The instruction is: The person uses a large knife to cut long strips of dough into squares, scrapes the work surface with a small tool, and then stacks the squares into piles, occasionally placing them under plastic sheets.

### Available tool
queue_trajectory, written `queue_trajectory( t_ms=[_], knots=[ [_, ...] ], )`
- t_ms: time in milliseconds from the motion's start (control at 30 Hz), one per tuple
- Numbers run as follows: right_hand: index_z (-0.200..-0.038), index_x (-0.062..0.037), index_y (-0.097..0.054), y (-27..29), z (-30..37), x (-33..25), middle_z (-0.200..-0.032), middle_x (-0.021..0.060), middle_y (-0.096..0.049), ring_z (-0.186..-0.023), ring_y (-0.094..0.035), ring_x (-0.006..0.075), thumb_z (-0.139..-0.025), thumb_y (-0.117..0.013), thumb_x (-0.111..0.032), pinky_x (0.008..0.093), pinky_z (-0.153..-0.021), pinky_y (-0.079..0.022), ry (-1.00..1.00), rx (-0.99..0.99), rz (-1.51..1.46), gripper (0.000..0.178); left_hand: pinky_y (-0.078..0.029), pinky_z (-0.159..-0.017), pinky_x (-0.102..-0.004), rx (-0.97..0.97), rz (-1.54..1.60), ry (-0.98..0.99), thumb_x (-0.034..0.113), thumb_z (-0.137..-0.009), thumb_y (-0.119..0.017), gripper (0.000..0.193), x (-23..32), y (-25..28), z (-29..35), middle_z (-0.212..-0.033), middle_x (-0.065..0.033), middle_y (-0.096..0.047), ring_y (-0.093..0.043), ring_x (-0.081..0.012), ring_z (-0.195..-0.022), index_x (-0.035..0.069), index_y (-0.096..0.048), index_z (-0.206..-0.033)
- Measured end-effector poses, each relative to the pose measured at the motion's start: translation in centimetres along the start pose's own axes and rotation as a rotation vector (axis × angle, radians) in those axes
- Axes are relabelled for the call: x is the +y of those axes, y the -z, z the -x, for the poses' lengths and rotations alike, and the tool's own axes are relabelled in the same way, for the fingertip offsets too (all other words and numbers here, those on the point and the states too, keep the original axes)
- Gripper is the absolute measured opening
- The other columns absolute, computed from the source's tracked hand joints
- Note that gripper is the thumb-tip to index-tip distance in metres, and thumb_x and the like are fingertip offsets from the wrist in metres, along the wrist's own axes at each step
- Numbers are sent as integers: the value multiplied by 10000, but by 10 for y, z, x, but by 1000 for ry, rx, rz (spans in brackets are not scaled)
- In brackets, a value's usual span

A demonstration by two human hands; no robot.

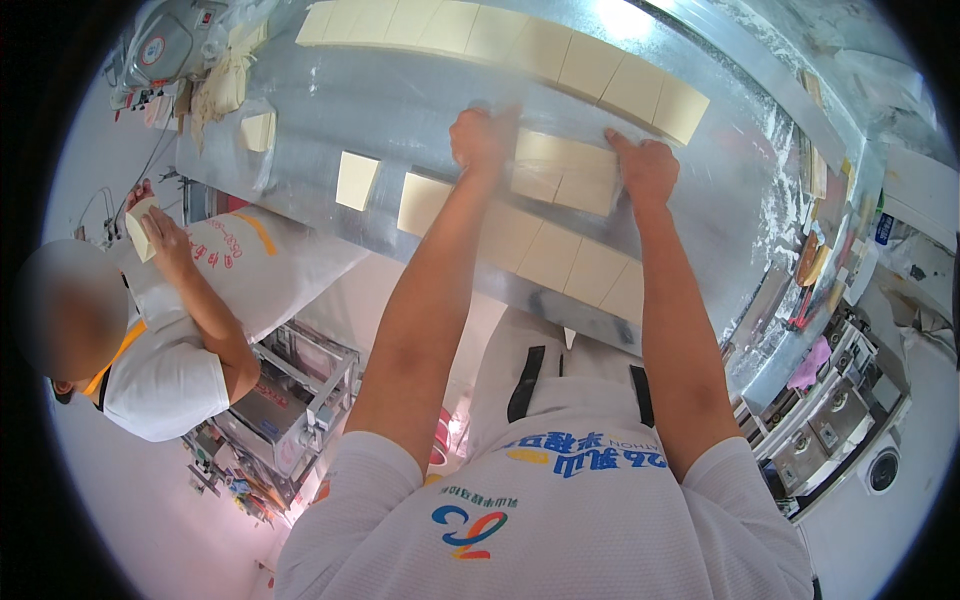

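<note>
Two cream-coloured, smooth-faced blocks (582, 188), perhaps stacked dough sheets, lie side by side on the metal worktop (420, 110) between my hands. What looks like a clear plastic film (545, 152) covers part of them. My left hand (482, 138) is closed at the film's upper left, its fingertips smeared by motion. At the opposite side, my right hand (645, 168) has its fingers curled, with one digit reaching to the film's upper right corner. Nearer me, a row of similar blocks (545, 250) runs under my left forearm, which hides some of them.
A long row of cream blocks (480, 32) curves along the far side. One block (357, 180) stands apart at left, near another in clear plastic (258, 132). A co-worker (170, 370) at left holds a cream piece (140, 228). Tools (808, 262) line the right edge.
</note>
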State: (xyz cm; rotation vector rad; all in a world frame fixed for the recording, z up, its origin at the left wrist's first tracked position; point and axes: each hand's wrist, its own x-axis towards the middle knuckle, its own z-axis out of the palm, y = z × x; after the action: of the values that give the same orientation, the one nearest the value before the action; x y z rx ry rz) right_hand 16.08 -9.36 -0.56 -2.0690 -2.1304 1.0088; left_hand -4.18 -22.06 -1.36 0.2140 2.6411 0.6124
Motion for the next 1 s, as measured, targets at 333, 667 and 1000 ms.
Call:
queue_trajectory(
  t_ms=[333, 667, 1000],
  knots=[
    [-1044, 14, -648, 14, 8, 49, -887, 141, -722, -724, -712, 241, -793, -905, -337, 382, -620, -594, -115, -260, -434, 503, -564, -841, -492, 19, 74, -187, 406, -896, -800, 477, -54, 4, 26, -970, -260, -748, -726, -448, -945, -37, -660, -1006],
    [-1129, 45, -579, 26, 38, 69, -866, 82, -646, -636, -603, 152, -781, -909, -156, 311, -560, -522, -99, -496, -789, 520, -576, -917, -439, -133, 98, -186, 316, -838, -857, 645, -32, 35, 71, -1116, -288, -741, -740, -410, -1044, -101, -597, -1255],
    [-1087, -10, -604, 34, 41, 87, -838, 79, -676, -766, -680, 201, -719, -921, -140, 357, -693, -558, 275, -497, -268, 503, -584, -889, -456, -175, -153, -255, 187, -794, -848, 551, -51, 44, 71, -1047, -223, -747, -734, -406, -968, -23, -630, -1254]
  ],
)
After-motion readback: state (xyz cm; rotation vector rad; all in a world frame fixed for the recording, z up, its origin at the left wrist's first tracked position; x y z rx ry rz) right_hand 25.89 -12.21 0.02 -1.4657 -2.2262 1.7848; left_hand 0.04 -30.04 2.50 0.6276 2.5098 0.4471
